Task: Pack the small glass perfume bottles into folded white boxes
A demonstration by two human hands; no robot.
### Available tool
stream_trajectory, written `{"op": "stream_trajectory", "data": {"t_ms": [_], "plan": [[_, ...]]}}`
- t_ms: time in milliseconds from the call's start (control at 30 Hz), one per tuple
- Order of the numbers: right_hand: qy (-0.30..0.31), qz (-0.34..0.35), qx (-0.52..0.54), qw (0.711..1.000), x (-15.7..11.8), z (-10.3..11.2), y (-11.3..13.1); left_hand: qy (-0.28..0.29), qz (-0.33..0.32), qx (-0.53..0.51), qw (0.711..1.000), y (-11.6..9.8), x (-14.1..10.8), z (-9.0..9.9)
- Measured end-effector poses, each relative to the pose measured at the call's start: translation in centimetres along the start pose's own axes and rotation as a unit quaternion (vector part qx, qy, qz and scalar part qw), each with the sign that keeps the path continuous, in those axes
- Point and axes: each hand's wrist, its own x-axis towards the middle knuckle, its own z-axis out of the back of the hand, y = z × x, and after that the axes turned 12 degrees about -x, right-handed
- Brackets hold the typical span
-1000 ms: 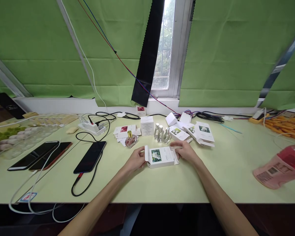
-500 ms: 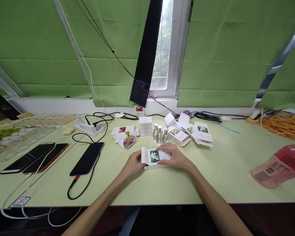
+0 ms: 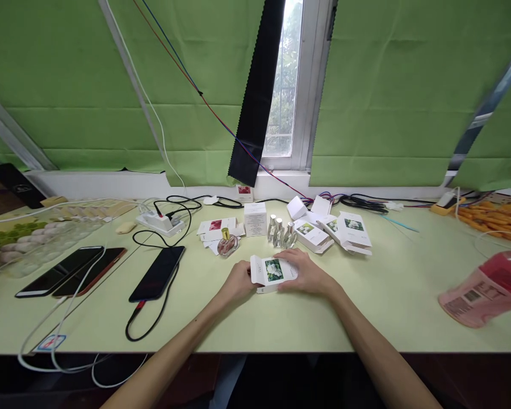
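Note:
A small white carton with a white-flower picture (image 3: 275, 270) lies between my hands, its end flap raised on the left. My right hand (image 3: 309, 274) grips the carton's right end, thumb at the near side and fingers over the far side. At the flap end, my left hand (image 3: 239, 279) is closed against the carton; its fingertips are partly hidden behind the flap. Just beyond stand several small glass bottles with silver caps (image 3: 280, 233). A rounded perfume bottle with a gold cap (image 3: 227, 244) is to their left, near an upright white box (image 3: 255, 220).
Opened flower-print cartons (image 3: 352, 232) lie behind to the right, flat red-print cartons (image 3: 216, 226) to the left. Phones (image 3: 157, 274) with cables and a power strip (image 3: 159, 221) occupy the left side. A pink container (image 3: 483, 289) leans at the right.
The view has shifted slightly, so the table's things appear a little further right. Both hands stay on the carton, which now tilts slightly, and the right fingers have shifted along it.

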Motion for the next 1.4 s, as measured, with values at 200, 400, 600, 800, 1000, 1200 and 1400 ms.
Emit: {"op": "stream_trajectory", "data": {"t_ms": [200,400,600,800,1000,1200,1400], "plan": [[0.015,-0.007,-0.002,1.0,0.0,0.1,-0.3,0.015,-0.037,-0.002,0.999,-0.4,0.0,0.4],[0.012,-0.029,0.014,0.999,0.1,0.4,-0.7,-0.003,-0.024,-0.002,1.0,-1.1,-1.0,3.9],[0.013,-0.02,0.01,1.0,0.0,0.6,-0.6,0.001,0.041,-0.072,0.997,-0.6,-3.0,6.0],[0.015,-0.026,0.007,1.0,-0.1,0.6,-0.6,-0.034,0.033,-0.049,0.998,-1.8,-3.6,8.3],[0.008,-0.017,0.008,1.0,-0.1,0.3,-0.8,-0.074,-0.032,0.041,0.996,-5.3,-1.3,8.0],[0.009,-0.03,0.014,0.999,-0.1,0.1,-1.2,-0.07,-0.091,0.212,0.971,-6.6,2.7,6.1],[0.002,-0.035,0.018,0.999,-0.2,0.2,-1.1,-0.103,-0.128,0.283,0.945,-5.8,4.5,5.5]]}}
